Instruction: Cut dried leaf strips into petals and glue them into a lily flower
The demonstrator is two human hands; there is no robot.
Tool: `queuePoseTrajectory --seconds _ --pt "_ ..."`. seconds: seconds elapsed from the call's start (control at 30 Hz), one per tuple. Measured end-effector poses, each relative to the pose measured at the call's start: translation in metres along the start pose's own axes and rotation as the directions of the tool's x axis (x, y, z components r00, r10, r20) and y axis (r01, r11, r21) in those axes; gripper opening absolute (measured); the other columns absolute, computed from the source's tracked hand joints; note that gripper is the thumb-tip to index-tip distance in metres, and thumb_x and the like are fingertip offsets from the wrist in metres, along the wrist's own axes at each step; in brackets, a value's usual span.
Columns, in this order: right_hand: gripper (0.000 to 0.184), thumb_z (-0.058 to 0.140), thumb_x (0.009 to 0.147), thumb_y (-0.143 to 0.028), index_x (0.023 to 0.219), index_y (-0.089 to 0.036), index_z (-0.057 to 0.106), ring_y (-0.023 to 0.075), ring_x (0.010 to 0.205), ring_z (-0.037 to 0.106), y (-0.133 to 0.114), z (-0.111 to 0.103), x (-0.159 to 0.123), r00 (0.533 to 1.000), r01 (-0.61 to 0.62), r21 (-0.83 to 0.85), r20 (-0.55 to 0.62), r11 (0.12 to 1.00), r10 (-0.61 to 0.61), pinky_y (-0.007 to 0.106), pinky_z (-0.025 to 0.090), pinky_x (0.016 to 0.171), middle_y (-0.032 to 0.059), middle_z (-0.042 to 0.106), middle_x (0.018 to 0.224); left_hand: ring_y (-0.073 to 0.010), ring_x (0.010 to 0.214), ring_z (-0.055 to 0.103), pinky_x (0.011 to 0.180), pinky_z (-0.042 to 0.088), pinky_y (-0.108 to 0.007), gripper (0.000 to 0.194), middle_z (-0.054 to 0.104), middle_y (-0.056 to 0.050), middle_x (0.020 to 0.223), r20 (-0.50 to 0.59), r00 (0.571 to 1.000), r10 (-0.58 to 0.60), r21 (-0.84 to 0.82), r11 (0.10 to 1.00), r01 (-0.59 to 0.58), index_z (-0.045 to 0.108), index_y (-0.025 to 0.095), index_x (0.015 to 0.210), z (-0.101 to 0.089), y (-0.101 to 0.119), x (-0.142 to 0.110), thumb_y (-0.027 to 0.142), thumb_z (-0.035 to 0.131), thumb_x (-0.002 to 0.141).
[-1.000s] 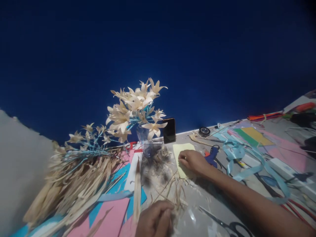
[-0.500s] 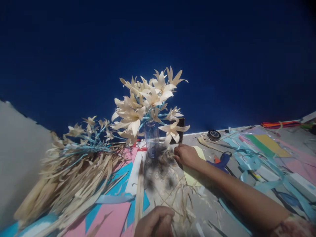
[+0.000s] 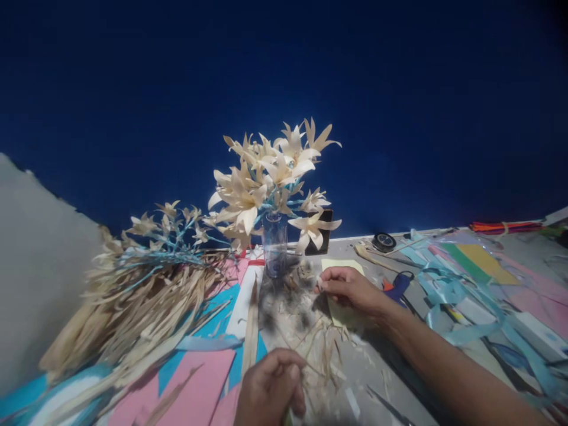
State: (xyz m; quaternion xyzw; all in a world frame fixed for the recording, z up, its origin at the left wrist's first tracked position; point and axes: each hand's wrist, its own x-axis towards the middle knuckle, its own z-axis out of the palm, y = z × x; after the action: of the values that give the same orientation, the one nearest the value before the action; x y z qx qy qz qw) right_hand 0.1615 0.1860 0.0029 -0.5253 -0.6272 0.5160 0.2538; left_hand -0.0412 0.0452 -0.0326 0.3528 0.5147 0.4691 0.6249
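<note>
My right hand [image 3: 348, 288] is over a pale yellow paper [image 3: 341, 263], thumb and fingertips pinched together; a small pale bit seems to show at their tips, too small to name. Closer to me, my left hand [image 3: 270, 384] has its fingers curled, and whatever lies inside is hidden. Dried husk scraps [image 3: 326, 355] are scattered between and beyond both hands. A clear vase [image 3: 276, 251] stands behind them, holding a bunch of cream flowers [image 3: 248, 195] on light blue stems. The black phone [image 3: 326, 244] leans at the wall, partly covered by a flower.
On the left, more blue-stemmed flowers [image 3: 168, 222] rest on a heap of dried husks [image 3: 146, 302], beside pink sheets [image 3: 199, 378]. To the right are a blue glue gun [image 3: 402, 284], light blue ribbon [image 3: 479, 334], a black round object [image 3: 384, 241] and partly visible scissors [image 3: 386, 402].
My right hand swung left off the yellow paper toward the scraps by the vase, then drew back slightly with its fingertips pinched. My left hand stays low and curled. The view has shifted.
</note>
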Motion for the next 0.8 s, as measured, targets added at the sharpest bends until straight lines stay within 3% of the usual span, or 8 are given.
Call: queuePoseTrajectory --seconds 0.07,0.13,0.27,0.47,0.57,0.67,0.73,0.8 --pt "0.035 0.073 0.074 -0.048 0.085 -0.016 0.063 0.0098 0.052 0.047 -0.005 0.008 -0.024 0.994 -0.033 0.233 0.107 0.972 0.008 0.022 0.031 0.047 0.0054 0.069 0.077 -0.0099 0.047 0.05 0.052 0.037 -0.022 0.036 0.06 0.001 0.051 0.029 0.999 -0.036 -0.114 0.993 0.039 0.071 0.016 0.083 0.003 0.005 -0.002 0.05 0.077 0.076" --pt "0.032 0.078 0.073 -0.042 0.087 -0.016 0.065 0.0111 0.059 0.05 -0.012 0.017 -0.046 0.979 -0.03 0.331 0.202 0.943 -0.04 0.022 0.035 0.053 0.0022 0.065 0.073 -0.0096 0.049 0.051 0.051 0.037 -0.022 0.033 0.062 0.001 0.059 0.096 0.992 -0.085 -0.212 0.972 0.104 0.07 0.015 0.084 0.007 0.011 -0.004 0.045 0.08 0.074" --pt "0.025 0.073 0.081 -0.03 0.1 -0.017 0.065 0.0107 0.062 0.049 -0.024 0.027 -0.073 0.931 0.011 0.268 0.349 0.963 -0.108 0.022 0.038 0.057 -0.0033 0.057 0.07 -0.0121 0.053 0.055 0.049 0.04 -0.024 0.032 0.063 -0.002 0.069 0.198 0.974 -0.112 -0.379 0.907 0.182 0.068 0.015 0.084 0.012 0.019 -0.008 0.045 0.076 0.078" --pt "0.027 0.068 0.086 -0.024 0.112 -0.017 0.061 0.0113 0.066 0.052 -0.025 0.028 -0.085 0.869 0.094 0.199 0.462 0.976 -0.178 0.022 0.039 0.06 -0.0041 0.058 0.073 -0.0087 0.046 0.049 0.048 0.037 -0.022 0.019 0.058 0.001 0.057 0.282 0.949 -0.137 -0.327 0.917 0.23 0.062 0.014 0.073 0.014 0.014 -0.014 0.026 0.076 0.078" --pt "0.029 0.069 0.086 -0.026 0.112 -0.017 0.062 0.0115 0.068 0.053 -0.02 0.026 -0.091 0.902 0.089 0.243 0.391 0.966 -0.181 0.022 0.039 0.062 -0.0018 0.062 0.08 -0.0082 0.049 0.049 0.051 0.036 -0.021 0.019 0.058 0.002 0.058 0.302 0.944 -0.13 -0.391 0.886 0.247 0.061 0.015 0.072 0.015 0.012 -0.016 0.023 0.077 0.078" --pt "0.027 0.07 0.086 -0.034 0.105 -0.016 0.066 0.0128 0.07 0.056 -0.012 0.028 -0.1 0.977 0.07 0.281 0.176 0.957 -0.123 0.024 0.041 0.063 0.0022 0.067 0.086 -0.0085 0.051 0.05 0.052 0.036 -0.022 0.02 0.058 0.002 0.062 0.327 0.937 -0.122 -0.471 0.839 0.273 0.061 0.016 0.075 0.016 0.012 -0.017 0.025 0.079 0.077" --pt "0.028 0.071 0.084 -0.04 0.098 -0.015 0.068 0.0148 0.073 0.059 -0.006 0.033 -0.106 0.995 0.041 0.329 0.075 0.943 -0.07 0.026 0.043 0.067 0.0037 0.069 0.084 -0.0085 0.051 0.049 0.052 0.036 -0.022 0.02 0.058 0.002 0.062 0.343 0.934 -0.105 -0.499 0.822 0.275 0.062 0.017 0.076 0.016 0.011 -0.017 0.026 0.08 0.077" --pt "0.031 0.074 0.082 -0.043 0.095 -0.016 0.069 0.016 0.076 0.061 0.001 0.041 -0.113 0.997 0.017 0.396 0.057 0.918 -0.044 0.027 0.045 0.071 0.004 0.07 0.083 -0.0085 0.051 0.049 0.052 0.036 -0.022 0.021 0.059 0.002 0.062 0.344 0.934 -0.097 -0.5 0.823 0.27 0.063 0.017 0.077 0.016 0.008 -0.017 0.027 0.08 0.077"
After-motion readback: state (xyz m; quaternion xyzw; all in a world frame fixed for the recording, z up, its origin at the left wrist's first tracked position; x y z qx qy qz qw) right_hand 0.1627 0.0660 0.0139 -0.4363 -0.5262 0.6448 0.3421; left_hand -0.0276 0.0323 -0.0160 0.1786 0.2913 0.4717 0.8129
